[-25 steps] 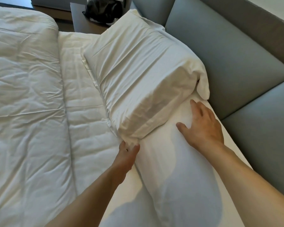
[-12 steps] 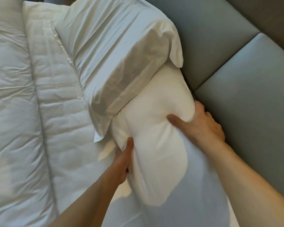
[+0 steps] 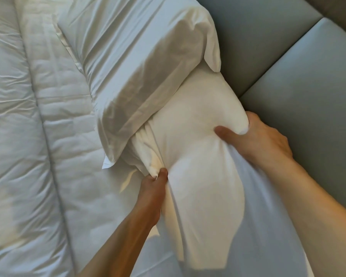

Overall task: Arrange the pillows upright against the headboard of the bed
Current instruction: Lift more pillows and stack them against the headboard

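Note:
Two white pillows lie along the grey padded headboard [image 3: 300, 80]. The near pillow [image 3: 198, 156] is lifted at its far end, and both my hands grip it. My left hand [image 3: 154, 184] pinches a bunch of its cover at the left edge. My right hand [image 3: 258, 138] clasps its far right corner, thumb pressed into the fabric, fingers behind it against the headboard. The far pillow [image 3: 140, 62] leans on the headboard, and its near end overlaps the near pillow's far end.
A white quilted duvet [image 3: 18, 136] covers the bed on the left, with a bare strip of mattress pad [image 3: 68, 108] between it and the pillows. The headboard has a seam between two panels just beyond my right hand.
My right hand went from lying flat on the near pillow to clasping its far corner. My left hand closed on the cover's edge. The pillow's far end has risen and bunched between my hands.

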